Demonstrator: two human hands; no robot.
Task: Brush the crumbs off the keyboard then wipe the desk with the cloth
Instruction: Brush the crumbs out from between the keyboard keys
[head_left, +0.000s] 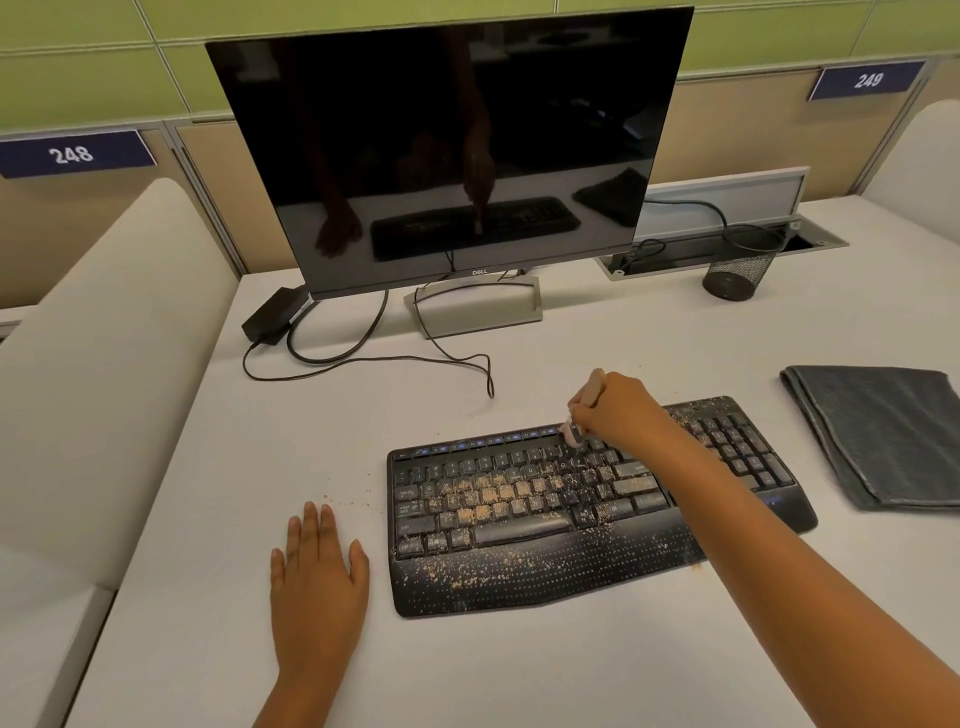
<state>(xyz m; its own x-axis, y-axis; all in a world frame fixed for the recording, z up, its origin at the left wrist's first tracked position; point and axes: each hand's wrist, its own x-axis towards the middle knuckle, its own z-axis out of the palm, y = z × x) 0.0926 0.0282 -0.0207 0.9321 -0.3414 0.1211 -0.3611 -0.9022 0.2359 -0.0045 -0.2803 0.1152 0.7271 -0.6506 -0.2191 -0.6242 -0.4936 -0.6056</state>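
A black keyboard (519, 519) lies on the white desk (519, 665), with tan crumbs scattered over its middle keys, palm rest and number pad. My right hand (618, 410) grips a small brush (589, 395) with a wooden handle; its pale bristles touch the top key rows. My left hand (317, 577) rests flat on the desk to the left of the keyboard, fingers straight. A folded dark grey cloth (878, 431) lies on the desk at the right of the keyboard.
A dark Dell monitor (447, 150) stands behind the keyboard, with a power brick (275, 314) and loose cables (374, 358) at its base. A black mesh pen cup (740, 265) sits at the back right. A few crumbs (353, 501) lie on the desk.
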